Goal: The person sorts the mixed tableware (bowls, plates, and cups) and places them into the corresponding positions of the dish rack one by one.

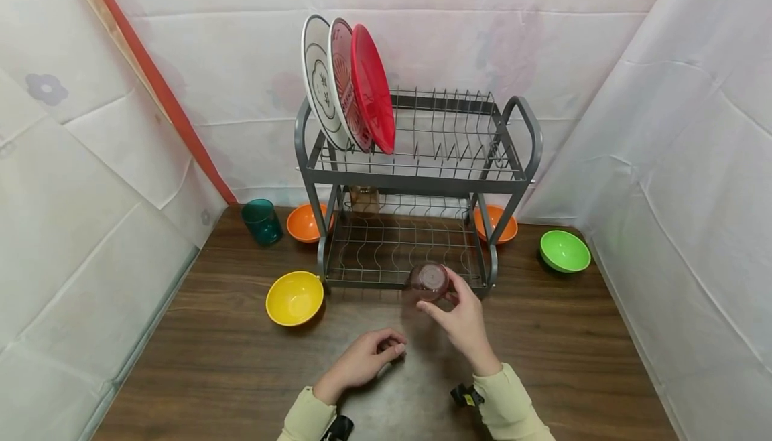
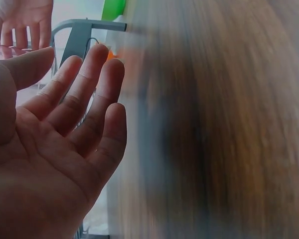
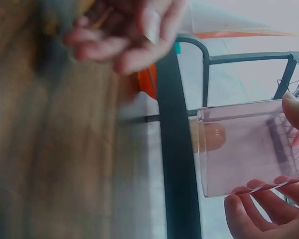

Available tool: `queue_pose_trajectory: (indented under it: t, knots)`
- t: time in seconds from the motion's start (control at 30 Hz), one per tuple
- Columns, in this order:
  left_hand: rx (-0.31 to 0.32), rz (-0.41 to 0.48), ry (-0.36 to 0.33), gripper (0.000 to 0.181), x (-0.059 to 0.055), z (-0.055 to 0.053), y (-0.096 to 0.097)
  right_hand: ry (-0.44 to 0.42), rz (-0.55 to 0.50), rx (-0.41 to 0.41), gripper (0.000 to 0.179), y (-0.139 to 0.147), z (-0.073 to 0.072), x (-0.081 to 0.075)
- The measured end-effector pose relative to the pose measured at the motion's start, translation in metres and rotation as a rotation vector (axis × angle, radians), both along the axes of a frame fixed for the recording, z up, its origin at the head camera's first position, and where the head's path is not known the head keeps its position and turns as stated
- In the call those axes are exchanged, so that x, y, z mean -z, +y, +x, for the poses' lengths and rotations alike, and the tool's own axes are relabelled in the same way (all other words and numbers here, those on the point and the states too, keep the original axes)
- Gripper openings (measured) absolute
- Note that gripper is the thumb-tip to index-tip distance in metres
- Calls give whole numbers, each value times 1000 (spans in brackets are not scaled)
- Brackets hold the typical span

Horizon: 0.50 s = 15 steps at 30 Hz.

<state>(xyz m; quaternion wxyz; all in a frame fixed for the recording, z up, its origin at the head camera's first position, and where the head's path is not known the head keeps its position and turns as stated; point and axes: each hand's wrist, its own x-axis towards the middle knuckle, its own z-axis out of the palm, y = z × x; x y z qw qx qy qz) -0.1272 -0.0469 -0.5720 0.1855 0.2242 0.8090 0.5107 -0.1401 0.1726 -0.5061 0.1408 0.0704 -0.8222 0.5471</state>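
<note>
Pink cup [image 1: 427, 283] pinched btwn parted thumb [image 1: 433, 310] & fingers [image 1: 460, 285] of R grip [image 1: 463, 319], L grip [image 1: 364, 356] loose, empty

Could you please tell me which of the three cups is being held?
The pink cup, in the right hand; the teal cup stands on the table, and the amber cup is on the lower rack tier.

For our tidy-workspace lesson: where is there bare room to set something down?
Bare: the table in front of the green bowl, right of the right hand; table in front of the yellow bowl, left of the left hand; upper slots of the rack right of the red plate. Crowded: left of the rack, among teal cup, orange bowl and yellow bowl.
</note>
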Motion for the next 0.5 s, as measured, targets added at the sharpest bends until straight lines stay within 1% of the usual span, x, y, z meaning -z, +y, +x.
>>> queue_pose_trajectory:
  t: [0.07, 0.17, 0.3, 0.37, 0.5]
  knots:
    - [-4, -4, -19, 26, -1, -1, -3, 0, -12, 8, 77, 4, -9, 6]
    - [-13, -7, -28, 27, -3, -2, -10, -1, -39, -1, 77, 5, -17, 0]
    - [-41, -17, -30, 28, -6, -4, -22, -12, -30, 6, 77, 5, -26, -8]
    - [-56, -25, -20, 29, -6, -5, -29, -26, -11, 13, 77, 6, -33, -10]
    - [-89, -37, -8, 30, -4, -5, -41, -71, -31, -3, 77, 5, -49, -13]
